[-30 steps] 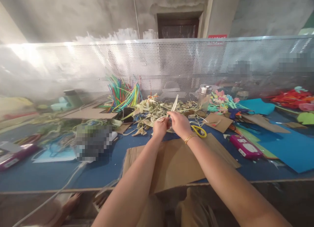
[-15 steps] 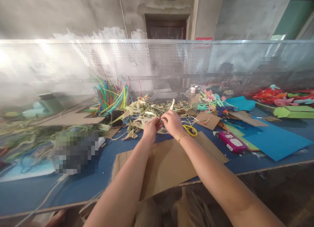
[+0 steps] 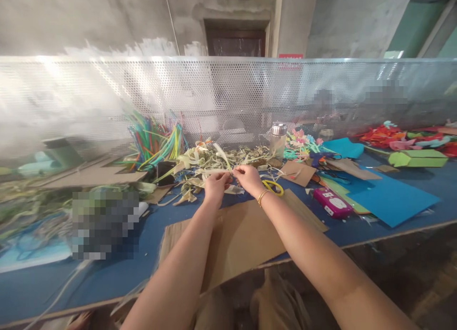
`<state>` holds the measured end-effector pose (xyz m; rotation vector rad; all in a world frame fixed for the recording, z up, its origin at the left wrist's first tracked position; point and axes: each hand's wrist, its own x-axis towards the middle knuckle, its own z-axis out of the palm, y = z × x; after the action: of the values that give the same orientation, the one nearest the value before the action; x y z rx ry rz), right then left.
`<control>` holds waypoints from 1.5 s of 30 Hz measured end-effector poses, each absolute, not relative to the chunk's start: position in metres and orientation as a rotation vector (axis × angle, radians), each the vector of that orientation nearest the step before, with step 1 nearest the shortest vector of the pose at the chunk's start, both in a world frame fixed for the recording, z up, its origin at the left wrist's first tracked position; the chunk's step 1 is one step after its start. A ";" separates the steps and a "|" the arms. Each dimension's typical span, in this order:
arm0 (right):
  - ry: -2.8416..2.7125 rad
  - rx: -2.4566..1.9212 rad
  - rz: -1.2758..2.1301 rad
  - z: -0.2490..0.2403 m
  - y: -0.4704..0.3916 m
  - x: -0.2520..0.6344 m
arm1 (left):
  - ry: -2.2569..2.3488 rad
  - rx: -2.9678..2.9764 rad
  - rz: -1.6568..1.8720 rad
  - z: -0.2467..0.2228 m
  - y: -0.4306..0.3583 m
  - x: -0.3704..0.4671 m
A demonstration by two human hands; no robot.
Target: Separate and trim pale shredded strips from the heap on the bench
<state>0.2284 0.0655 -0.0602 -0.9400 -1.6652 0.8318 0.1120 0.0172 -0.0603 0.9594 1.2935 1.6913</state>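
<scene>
In the head view, I have both hands near the middle of the frame, over the blue table (image 3: 143,268). The left hand (image 3: 215,187) and the right hand (image 3: 250,179) are closed, fingertips pinched together at the lower end of a thin, pale green strip (image 3: 223,156) that slants up and to the left. Just behind it I see a heap of cream and green curled strips (image 3: 250,155). A yellow looped cord (image 3: 274,188) lies just beside my right wrist, which wears a gold-coloured bracelet (image 3: 262,197). Flat brown cardboard (image 3: 246,239) lies under my forearms. A clear bottle with a silver lid (image 3: 277,142) stands behind, right of centre; a magenta case (image 3: 332,204) sits farther right, near the blue sheet (image 3: 392,196).
</scene>
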 end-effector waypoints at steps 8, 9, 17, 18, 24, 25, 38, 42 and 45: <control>-1.360 -0.864 1.295 -0.059 0.057 0.219 | 1.271 0.960 1.709 -0.059 0.015 0.113; -1.343 -0.871 1.296 -0.059 0.057 0.219 | 1.261 0.974 1.690 -0.058 0.015 0.114; -1.358 -0.955 1.221 -0.057 0.055 0.218 | 1.250 1.083 1.599 -0.056 0.014 0.117; -1.366 -0.961 1.214 -0.057 0.054 0.218 | 1.260 1.090 1.598 -0.057 0.015 0.116; -1.321 -0.941 1.311 -0.056 0.053 0.218 | 1.352 1.141 1.636 -0.059 0.017 0.112; -1.312 -0.942 1.320 -0.056 0.053 0.218 | 1.370 1.164 1.639 -0.059 0.017 0.112; -1.389 -0.910 1.095 -0.068 0.066 0.216 | 1.262 1.106 1.701 -0.052 0.011 0.116; -1.499 -0.866 0.958 -0.071 0.067 0.217 | 1.246 1.041 1.731 -0.053 0.012 0.115; -1.495 -0.848 0.953 -0.071 0.066 0.216 | 1.204 0.930 1.744 -0.055 0.014 0.115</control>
<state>0.2156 0.0661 -0.0706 -0.8482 -1.4954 0.9531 0.1149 0.0135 -0.0546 0.9304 1.2038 1.7442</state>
